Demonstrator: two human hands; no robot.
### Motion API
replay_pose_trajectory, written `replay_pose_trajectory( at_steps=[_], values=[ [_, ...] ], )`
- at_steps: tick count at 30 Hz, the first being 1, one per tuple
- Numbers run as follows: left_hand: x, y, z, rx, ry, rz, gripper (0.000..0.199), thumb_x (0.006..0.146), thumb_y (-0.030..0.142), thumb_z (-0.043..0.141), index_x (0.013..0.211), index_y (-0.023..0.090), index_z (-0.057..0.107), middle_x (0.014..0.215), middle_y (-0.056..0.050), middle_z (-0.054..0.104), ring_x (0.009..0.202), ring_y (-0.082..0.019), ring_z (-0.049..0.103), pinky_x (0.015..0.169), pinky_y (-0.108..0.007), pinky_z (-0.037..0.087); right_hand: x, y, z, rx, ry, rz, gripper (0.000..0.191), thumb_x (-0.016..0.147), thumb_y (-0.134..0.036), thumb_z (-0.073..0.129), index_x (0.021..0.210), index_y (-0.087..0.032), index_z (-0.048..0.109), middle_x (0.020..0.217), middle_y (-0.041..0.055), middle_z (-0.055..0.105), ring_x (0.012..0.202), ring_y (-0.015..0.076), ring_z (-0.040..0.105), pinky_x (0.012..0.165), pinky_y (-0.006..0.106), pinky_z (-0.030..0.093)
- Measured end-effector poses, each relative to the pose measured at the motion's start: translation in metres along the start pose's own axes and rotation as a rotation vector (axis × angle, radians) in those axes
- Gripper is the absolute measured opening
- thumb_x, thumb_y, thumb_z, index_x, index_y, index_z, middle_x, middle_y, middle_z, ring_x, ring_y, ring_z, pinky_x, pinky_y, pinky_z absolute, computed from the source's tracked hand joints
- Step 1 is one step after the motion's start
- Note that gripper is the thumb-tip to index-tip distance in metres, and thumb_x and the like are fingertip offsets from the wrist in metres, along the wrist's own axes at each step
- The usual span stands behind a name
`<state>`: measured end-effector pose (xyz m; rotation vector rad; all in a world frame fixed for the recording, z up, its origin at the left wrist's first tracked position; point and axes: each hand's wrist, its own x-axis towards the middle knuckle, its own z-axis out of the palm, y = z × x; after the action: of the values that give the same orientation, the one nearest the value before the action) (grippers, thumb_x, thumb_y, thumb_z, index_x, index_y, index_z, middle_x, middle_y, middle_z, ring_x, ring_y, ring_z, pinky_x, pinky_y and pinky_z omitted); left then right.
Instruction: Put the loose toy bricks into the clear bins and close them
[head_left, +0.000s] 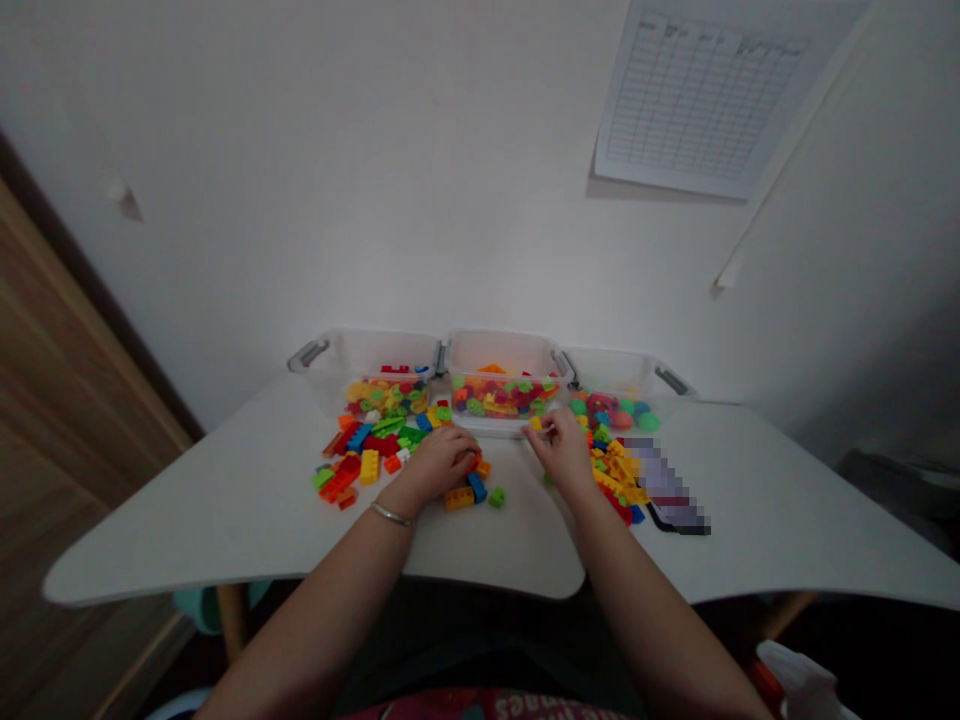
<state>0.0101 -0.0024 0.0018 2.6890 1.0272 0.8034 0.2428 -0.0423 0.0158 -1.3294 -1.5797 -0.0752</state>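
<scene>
My left hand (pixel 444 462) is closed with its fingers curled over a red toy brick (pixel 474 462), which they partly hide. Close beside it on the white table (pixel 517 545) lie a yellow brick (pixel 459 498), a blue brick (pixel 477 487) and a small green brick (pixel 497 497). My right hand (pixel 564 452) pinches a small yellow brick (pixel 535 424) at its fingertips, just in front of the middle clear box (pixel 510 350). A heap of mixed bricks (pixel 382 445) spreads to the left of my left hand.
Clear boxes with colourful pieces stand along the wall: a left box (pixel 360 350) and a right box (pixel 615 365) flank the middle one. More bricks (pixel 619 480) lie right of my right hand, against a phone (pixel 667 490). A printed sheet (pixel 705 100) hangs above.
</scene>
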Motion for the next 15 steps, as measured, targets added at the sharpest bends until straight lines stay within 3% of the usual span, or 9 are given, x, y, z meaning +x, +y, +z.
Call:
replay_pose_trajectory(
  at_steps=[3,8,11,15],
  values=[
    [0.000,-0.001,0.000,-0.004,-0.002,0.001,0.022,0.090,0.020,0.052,0.096,0.019,0.072,0.103,-0.007,0.071,0.101,-0.021,0.061,0.095,-0.036,0.046,0.023,-0.007,-0.011,0.061,0.156,-0.020,0.020,0.085,-0.041,0.058,0.080,-0.021,0.059,0.084,0.0044,0.061,0.073,0.0177,0.057,0.068,0.032,0.051],
    [0.000,-0.004,0.001,-0.016,-0.010,0.012,0.022,0.090,0.021,0.051,0.097,0.019,0.072,0.104,-0.008,0.070,0.101,-0.022,0.061,0.095,-0.037,0.046,0.061,-0.020,-0.026,0.020,0.249,-0.106,0.022,0.088,-0.028,0.048,0.089,-0.023,0.069,0.092,0.0069,0.067,0.090,0.0212,0.061,0.086,0.038,0.050],
    [0.000,-0.004,0.001,-0.020,-0.010,0.006,0.023,0.090,0.021,0.051,0.097,0.020,0.072,0.103,-0.008,0.071,0.101,-0.021,0.061,0.096,-0.037,0.046,0.076,-0.019,-0.022,-0.034,0.214,-0.122,0.029,0.087,-0.024,0.046,0.102,-0.021,0.070,0.100,0.0093,0.067,0.096,0.0224,0.060,0.093,0.041,0.048],
    [-0.001,0.001,-0.002,-0.009,0.006,-0.013,0.022,0.089,0.020,0.051,0.095,0.020,0.072,0.103,-0.007,0.071,0.100,-0.021,0.060,0.095,-0.036,0.047,0.080,-0.012,-0.004,-0.176,0.057,-0.116,0.034,0.085,-0.025,0.050,0.112,-0.017,0.069,0.109,0.0132,0.066,0.105,0.0262,0.058,0.100,0.046,0.044]
  ],
)
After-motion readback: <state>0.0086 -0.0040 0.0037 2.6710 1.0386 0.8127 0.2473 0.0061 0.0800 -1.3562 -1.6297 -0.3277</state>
